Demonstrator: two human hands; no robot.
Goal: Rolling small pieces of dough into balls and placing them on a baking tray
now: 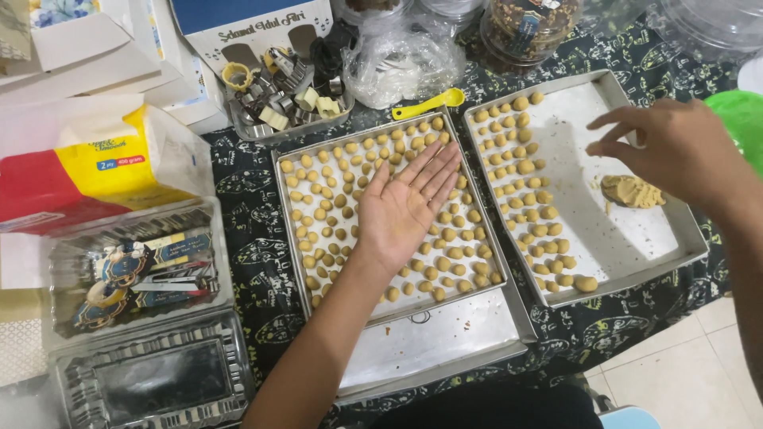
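Right grip (675,151) hovers over beige dough lump (632,191).

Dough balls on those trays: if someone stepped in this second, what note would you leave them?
Left hand: open, palm up, empty, above the left tray, which is nearly full of dough balls.
Right hand: fingers spread over the right tray; any grip is unclear.
Done: small balls fill the right tray's left part.
Left: a dough lump lies unrolled on the bare part.

A yellow spoon (433,102) lies above the trays; metal cookie cutters (280,94) fill a container; a crumpled plastic bag (401,59) sits beside.
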